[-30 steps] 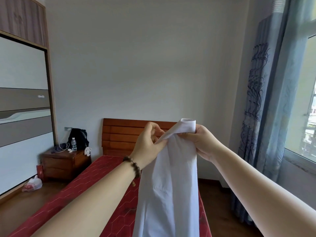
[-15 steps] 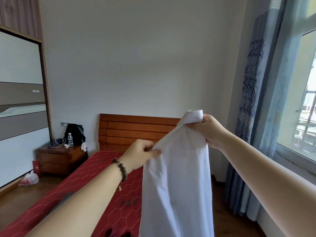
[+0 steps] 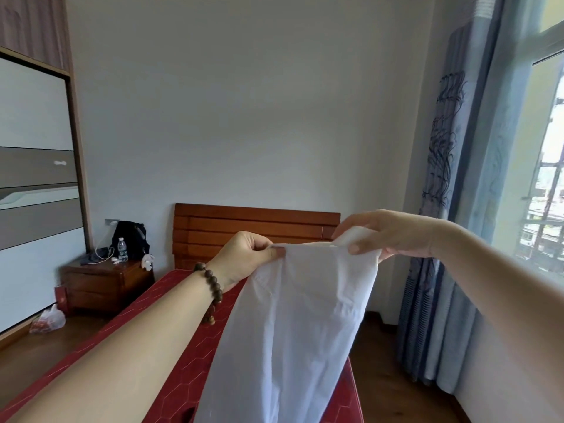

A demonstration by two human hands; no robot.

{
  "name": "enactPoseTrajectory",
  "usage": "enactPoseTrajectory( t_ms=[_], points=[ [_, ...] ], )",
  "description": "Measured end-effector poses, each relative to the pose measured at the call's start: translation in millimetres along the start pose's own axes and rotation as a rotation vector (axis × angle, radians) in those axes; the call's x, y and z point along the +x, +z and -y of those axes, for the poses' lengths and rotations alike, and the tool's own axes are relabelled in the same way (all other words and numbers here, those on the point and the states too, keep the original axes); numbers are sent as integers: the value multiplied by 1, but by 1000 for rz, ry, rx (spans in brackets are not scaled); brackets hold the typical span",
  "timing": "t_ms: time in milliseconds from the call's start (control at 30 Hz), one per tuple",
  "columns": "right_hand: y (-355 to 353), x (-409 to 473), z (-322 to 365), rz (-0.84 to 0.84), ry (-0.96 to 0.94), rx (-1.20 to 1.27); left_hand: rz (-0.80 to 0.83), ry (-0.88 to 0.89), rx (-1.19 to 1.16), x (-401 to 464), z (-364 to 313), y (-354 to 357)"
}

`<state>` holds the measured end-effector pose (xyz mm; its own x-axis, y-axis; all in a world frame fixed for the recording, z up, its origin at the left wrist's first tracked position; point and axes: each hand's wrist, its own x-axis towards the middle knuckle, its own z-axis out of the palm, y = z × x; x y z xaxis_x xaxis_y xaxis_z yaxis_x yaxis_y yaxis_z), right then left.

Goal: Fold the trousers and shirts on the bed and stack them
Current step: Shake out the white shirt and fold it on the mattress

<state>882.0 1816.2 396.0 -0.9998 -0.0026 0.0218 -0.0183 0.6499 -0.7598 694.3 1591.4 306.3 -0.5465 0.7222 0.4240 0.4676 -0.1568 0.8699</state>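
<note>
A white shirt (image 3: 293,325) hangs in the air over the bed (image 3: 180,370), held up by its top edge. My left hand (image 3: 247,257), with a bead bracelet on the wrist, pinches the edge at the left. My right hand (image 3: 384,236) grips the collar end at the right, fingers curled over the cloth. The top edge is stretched almost level between the two hands. The shirt's lower part drops out of view at the bottom. No other garments show in this view.
The bed has a red patterned cover and a wooden headboard (image 3: 256,227). A wooden nightstand (image 3: 103,285) at the left carries a black bag (image 3: 128,239) and a water bottle (image 3: 122,249). A wardrobe (image 3: 33,190) lines the left wall; blue curtains (image 3: 451,239) and a window are at the right.
My hands have drawn apart along the shirt's top edge, the right one dropping lower and to the right. The edge now runs nearly level instead of slanting up.
</note>
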Motion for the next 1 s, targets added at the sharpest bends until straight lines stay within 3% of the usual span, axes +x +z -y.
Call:
enactPoseTrajectory(
  t_ms=[267,500,633,733,867,1000],
  points=[
    [34,17,0,-110,51,-382,-27,29,178,-7,-2,-9],
    [47,29,20,8,71,-607,-57,30,366,-18,-2,-16],
    [55,44,19,-26,62,-743,-93,33,400,-23,-3,-15],
    [49,46,22,-137,20,-742,-116,15,383,-26,-2,-17],
    [35,41,27,-189,-10,-530,-119,-4,374,-30,0,-16],
    [32,46,30,-210,8,-672,-124,34,407,-29,-2,-8]
  ],
)
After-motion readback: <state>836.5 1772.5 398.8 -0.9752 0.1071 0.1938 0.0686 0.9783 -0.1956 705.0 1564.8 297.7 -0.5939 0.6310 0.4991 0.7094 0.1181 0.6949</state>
